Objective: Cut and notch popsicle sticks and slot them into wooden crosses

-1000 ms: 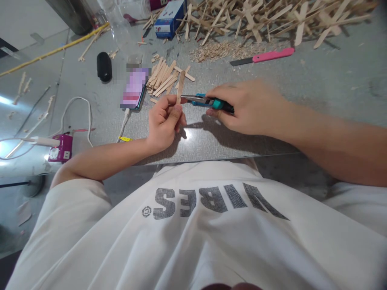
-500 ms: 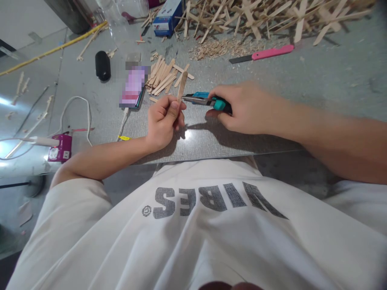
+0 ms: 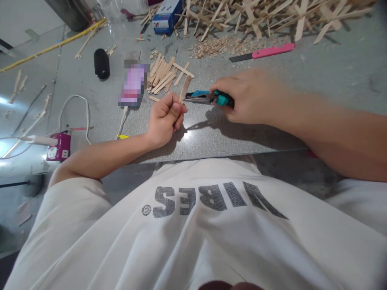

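Taking the phone [image 3: 132, 85] as your landmark, your left hand [image 3: 165, 120] is to its right and a little nearer you, pinching a tilted wooden stick [image 3: 185, 88] between thumb and fingers with its upper end sticking out. Farther right of the phone, your right hand [image 3: 242, 98] is wrapped around the needle-nose pliers [image 3: 208, 98], their tips at the stick's edge beside your left thumb, though you can't tell whether they grip it. The loose sticks [image 3: 161, 74] lie just right of the phone, the black case [image 3: 101, 64] to its left, and the pink-handled blade [image 3: 272, 51] well off to its right.
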`<move>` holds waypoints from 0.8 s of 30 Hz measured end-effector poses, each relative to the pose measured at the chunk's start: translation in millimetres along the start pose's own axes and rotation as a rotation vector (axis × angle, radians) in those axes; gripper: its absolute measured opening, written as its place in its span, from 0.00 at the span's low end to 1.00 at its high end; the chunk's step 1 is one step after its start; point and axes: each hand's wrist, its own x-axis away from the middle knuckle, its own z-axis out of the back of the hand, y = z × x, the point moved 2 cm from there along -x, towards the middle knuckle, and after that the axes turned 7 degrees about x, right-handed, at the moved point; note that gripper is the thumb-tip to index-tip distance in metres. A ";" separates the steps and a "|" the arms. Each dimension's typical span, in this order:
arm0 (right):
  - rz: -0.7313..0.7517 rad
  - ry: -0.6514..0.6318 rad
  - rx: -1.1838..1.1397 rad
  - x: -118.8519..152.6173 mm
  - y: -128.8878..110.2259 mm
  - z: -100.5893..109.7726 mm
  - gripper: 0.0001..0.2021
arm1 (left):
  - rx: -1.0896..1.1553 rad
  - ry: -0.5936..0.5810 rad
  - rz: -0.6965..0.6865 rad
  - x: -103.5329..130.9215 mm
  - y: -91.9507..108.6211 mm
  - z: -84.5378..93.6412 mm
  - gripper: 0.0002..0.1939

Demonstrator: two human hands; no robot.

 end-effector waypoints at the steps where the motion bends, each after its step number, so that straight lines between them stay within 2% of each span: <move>1: 0.015 0.004 0.019 -0.5 2.0 0.4 0.21 | 0.002 -0.012 0.007 0.1 0.6 -0.3 0.29; 3: 0.043 0.018 0.050 -1.6 5.2 1.3 0.18 | 0.007 -0.022 0.019 0.2 1.9 -0.8 0.30; 6: 0.113 0.040 -0.037 -2.4 8.8 0.9 0.17 | 0.031 -0.048 0.023 0.5 2.9 -2.3 0.31; 12: 0.181 0.023 -0.112 -5.3 18.2 -6.8 0.21 | 0.094 -0.119 0.013 4.7 5.9 -7.4 0.29; 16: 0.231 -0.013 -0.128 -9.4 22.1 -11.6 0.23 | 0.129 -0.150 0.061 7.6 7.7 -10.8 0.29; 19: 0.210 -0.043 -0.177 -10.4 22.9 -13.5 0.21 | 0.156 -0.153 0.132 8.4 7.3 -12.3 0.30; 24: 0.088 -0.052 -0.286 -8.4 20.4 -15.6 0.18 | 0.216 -0.154 0.221 10.5 7.1 -15.1 0.32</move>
